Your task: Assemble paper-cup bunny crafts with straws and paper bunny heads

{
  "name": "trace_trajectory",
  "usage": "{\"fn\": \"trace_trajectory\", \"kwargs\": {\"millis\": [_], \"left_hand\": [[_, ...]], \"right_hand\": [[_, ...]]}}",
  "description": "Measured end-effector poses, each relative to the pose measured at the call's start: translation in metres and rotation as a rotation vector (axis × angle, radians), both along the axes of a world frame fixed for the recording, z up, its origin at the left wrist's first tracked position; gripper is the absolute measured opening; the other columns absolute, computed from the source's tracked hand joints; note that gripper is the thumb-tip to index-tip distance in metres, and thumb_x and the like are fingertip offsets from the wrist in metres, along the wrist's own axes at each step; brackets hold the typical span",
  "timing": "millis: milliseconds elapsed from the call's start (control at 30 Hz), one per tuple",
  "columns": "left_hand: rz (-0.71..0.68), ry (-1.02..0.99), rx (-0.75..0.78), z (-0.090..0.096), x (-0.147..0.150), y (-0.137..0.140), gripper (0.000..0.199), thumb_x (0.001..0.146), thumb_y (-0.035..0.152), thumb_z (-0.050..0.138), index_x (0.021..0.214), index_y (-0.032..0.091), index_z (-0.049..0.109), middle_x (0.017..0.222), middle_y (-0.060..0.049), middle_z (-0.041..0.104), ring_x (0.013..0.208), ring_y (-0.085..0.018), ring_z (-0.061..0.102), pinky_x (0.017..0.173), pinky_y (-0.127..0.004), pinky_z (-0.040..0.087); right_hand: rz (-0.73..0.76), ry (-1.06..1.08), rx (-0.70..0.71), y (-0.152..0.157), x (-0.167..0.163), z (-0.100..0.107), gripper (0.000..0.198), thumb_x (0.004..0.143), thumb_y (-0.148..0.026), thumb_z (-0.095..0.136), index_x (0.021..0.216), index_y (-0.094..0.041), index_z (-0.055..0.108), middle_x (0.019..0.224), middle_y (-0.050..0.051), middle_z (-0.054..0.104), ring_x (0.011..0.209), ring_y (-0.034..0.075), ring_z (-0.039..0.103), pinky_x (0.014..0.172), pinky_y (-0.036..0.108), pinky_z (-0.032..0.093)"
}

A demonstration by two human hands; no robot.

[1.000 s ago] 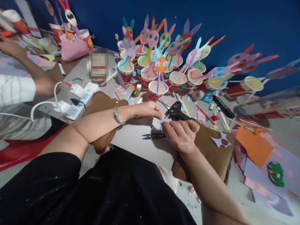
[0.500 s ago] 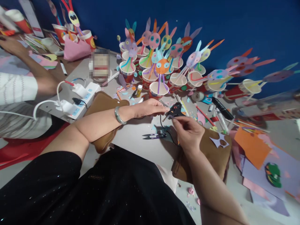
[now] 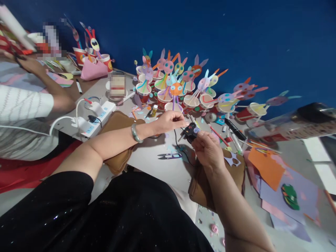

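My left hand (image 3: 172, 120), a bangle on its wrist, has thumb and fingers pinched together; what lies between them, if anything, I cannot make out. Facing it, my right hand (image 3: 208, 150) is closed with a small purple paper piece (image 3: 196, 130) at its thumb and fingertips. Between the hands is a black corded tool (image 3: 189, 133) that looks like a glue gun, close to the right fingers; whether they touch it is unclear. Thread snips (image 3: 170, 156) lie on the table below the hands. Brown cushions (image 3: 120, 129) are under my left forearm and beside my right wrist.
Paper cups (image 3: 191, 100) with colourful rabbit-headed figures crowd the back. A power strip (image 3: 101, 119) stands left, near a co-worker's arm (image 3: 52, 84). Markers (image 3: 235, 129), orange paper (image 3: 266, 168), purple sheets (image 3: 304, 185) and a clear bottle-like container (image 3: 291, 124) lie to the right.
The view has shifted, so the cups appear lower and further left. My right fingers have closed up more, and the purple piece shows more plainly beside the black tool.
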State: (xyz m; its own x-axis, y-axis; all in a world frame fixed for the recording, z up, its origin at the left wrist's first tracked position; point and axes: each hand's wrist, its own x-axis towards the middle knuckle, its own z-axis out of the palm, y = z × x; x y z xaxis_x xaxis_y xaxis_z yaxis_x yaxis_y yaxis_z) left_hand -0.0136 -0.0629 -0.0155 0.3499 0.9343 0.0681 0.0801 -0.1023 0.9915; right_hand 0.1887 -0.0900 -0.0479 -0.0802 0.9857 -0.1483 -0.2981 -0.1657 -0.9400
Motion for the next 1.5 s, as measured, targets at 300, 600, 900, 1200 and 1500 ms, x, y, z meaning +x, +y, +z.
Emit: {"fn": "trace_trajectory", "kwargs": {"millis": [300,600,900,1200,1500], "left_hand": [[0.714,0.037,0.501,0.023,-0.039,0.098,0.025,0.091,0.029,0.077,0.106,0.024,0.057,0.109,-0.004,0.063,0.106,-0.019,0.064,0.096,-0.037,0.053],[0.638,0.312,0.400,-0.017,-0.042,0.120,0.042,0.089,0.022,0.072,0.124,0.019,0.050,0.123,-0.010,0.065,0.110,-0.015,0.064,0.096,-0.030,0.054],[0.602,0.448,0.515,-0.005,-0.038,0.097,0.027,0.084,0.014,0.071,0.107,0.018,0.059,0.117,-0.009,0.070,0.101,-0.015,0.064,0.092,-0.030,0.053],[0.318,0.888,0.652,-0.011,-0.024,0.080,0.011,0.091,0.014,0.065,0.097,0.016,0.073,0.102,-0.008,0.071,0.094,-0.022,0.067,0.082,-0.034,0.049],[-0.017,1.075,0.852,-0.013,-0.008,0.090,0.030,0.098,0.016,0.051,0.107,0.018,0.080,0.114,-0.012,0.071,0.112,-0.029,0.064,0.090,-0.042,0.046]], "right_hand": [[-0.024,0.036,0.162,0.032,-0.005,0.046,0.054,0.062,-0.038,0.096,0.060,-0.022,0.044,0.048,-0.012,0.031,0.043,0.004,0.023,0.041,0.021,0.025],[-0.091,0.069,0.107,0.065,-0.028,0.035,0.045,0.057,-0.034,0.094,0.063,-0.021,0.052,0.058,-0.010,0.049,0.046,0.003,0.038,0.043,0.018,0.028],[-0.087,0.101,-0.073,0.073,-0.032,-0.001,0.046,0.053,-0.037,0.097,0.067,-0.021,0.057,0.067,-0.008,0.063,0.055,0.004,0.052,0.050,0.016,0.043],[-0.090,0.150,-0.096,0.071,-0.034,-0.013,0.041,0.056,-0.036,0.099,0.070,-0.023,0.062,0.071,-0.006,0.072,0.064,0.008,0.064,0.057,0.018,0.053],[-0.103,0.218,-0.149,0.076,-0.035,-0.020,0.033,0.063,-0.028,0.096,0.075,-0.021,0.066,0.074,-0.004,0.074,0.060,0.006,0.063,0.054,0.014,0.053]]}}
